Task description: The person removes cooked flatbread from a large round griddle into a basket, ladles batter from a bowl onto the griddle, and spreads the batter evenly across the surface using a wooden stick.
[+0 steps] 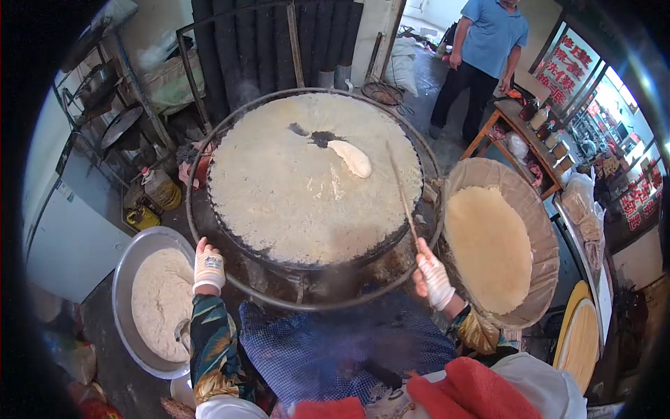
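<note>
A large round griddle with a metal ring (pixel 300 305) around it stands in front of me. A thin pale batter sheet (pixel 279 188) covers the griddle, with dark bare patches near the far middle. On the sheet lies an elongated lump of batter (pixel 351 159). My right hand (pixel 434 279), in a light glove, is closed around a long thin wooden stick (pixel 401 188) that slants over the sheet's right side. At the ring's near left, my gloved left hand (pixel 209 269) appears closed on the ring, its grip partly hidden. Beside it sits a metal basin of batter (pixel 159 300) with a ladle (pixel 183 334).
A cloth-lined basket (pixel 544 279) holding a round flat pancake (pixel 488 244) stands right of the griddle. Farther right is a wooden table (pixel 516 112) with bottles. A person in a blue shirt (pixel 497 31) stands beyond. An oil jug (pixel 162 188) is at the left.
</note>
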The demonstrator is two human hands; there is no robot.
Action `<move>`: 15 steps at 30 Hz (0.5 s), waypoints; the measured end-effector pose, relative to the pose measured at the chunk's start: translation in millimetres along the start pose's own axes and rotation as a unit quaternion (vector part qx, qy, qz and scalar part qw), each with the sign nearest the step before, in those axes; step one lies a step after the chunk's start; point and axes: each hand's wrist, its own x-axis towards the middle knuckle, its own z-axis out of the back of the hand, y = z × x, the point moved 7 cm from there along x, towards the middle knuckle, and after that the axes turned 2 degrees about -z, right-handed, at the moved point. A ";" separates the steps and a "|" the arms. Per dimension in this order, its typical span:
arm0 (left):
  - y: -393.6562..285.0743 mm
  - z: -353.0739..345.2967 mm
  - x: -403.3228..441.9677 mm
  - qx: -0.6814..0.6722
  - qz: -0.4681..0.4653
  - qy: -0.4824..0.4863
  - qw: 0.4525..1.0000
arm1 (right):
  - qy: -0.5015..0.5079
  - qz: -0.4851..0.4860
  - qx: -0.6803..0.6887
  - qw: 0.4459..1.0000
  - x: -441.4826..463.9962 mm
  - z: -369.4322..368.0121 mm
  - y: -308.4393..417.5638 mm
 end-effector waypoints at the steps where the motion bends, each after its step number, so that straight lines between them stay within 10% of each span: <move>1: 2.2 2.4 1.1 -0.010 -0.005 0.011 1.000 | 0.013 -0.002 0.015 1.000 1.3 -8.8 -5.4; 9: 29.4 -39.3 -64.6 -0.044 -0.053 0.044 0.997 | 0.063 -0.081 0.004 0.995 35.6 -45.5 2.7; 10: 36.1 -61.4 -79.3 0.409 -0.093 0.081 0.904 | 0.076 -0.106 0.014 0.991 39.5 -48.5 3.0; 11: 49.7 -83.9 -95.4 0.774 -0.114 0.096 0.615 | 0.101 -0.112 0.030 0.988 45.2 -51.4 1.8; 12: 65.7 -104.5 -111.5 0.971 -0.110 0.089 0.192 | 0.103 -0.111 0.033 0.988 48.5 -52.0 2.7; 14: 51.2 -207.5 -162.3 0.971 -0.014 0.165 0.174 | 0.131 -0.144 0.040 0.980 51.7 -62.0 0.5; 15: 67.0 -231.2 -178.5 0.943 -0.020 0.191 0.271 | 0.115 -0.154 0.034 0.981 49.6 -66.5 2.5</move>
